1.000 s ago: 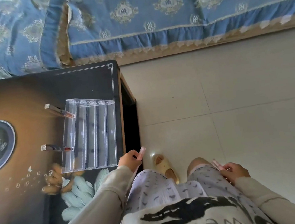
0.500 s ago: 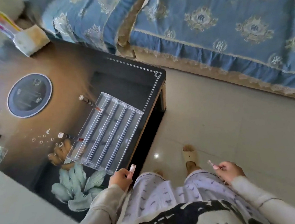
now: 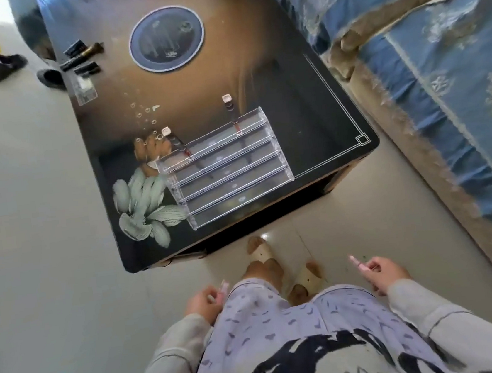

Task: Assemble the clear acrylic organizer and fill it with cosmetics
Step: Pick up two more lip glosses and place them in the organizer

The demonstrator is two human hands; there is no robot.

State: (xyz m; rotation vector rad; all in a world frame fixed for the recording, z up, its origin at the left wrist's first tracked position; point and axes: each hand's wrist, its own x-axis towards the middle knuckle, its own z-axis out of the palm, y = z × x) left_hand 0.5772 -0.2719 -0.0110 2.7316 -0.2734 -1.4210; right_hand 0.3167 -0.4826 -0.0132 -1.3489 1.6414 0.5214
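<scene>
The clear acrylic organizer (image 3: 227, 167), a stepped rack with several tiers, stands on the dark glass table (image 3: 318, 135) near its front edge. Two lip gloss tubes (image 3: 230, 113) with silver caps stand in its rear tier. My left hand (image 3: 203, 303) holds a small pink cosmetic tube (image 3: 223, 287) low beside my left thigh. My right hand (image 3: 384, 271) pinches another thin pink tube (image 3: 358, 262) above the floor. Both hands are well short of the table.
Several dark cosmetics (image 3: 81, 59) and a clear box (image 3: 83, 88) lie at the table's far left corner. A round dark mat (image 3: 166, 39) sits behind. A blue patterned sofa (image 3: 436, 42) runs along the right. Shoes (image 3: 5, 65) lie on the tiled floor, left.
The view has swung round so the table now lies straight ahead. My hands, each still holding a pink tube, have dropped away from the table edge toward my thighs.
</scene>
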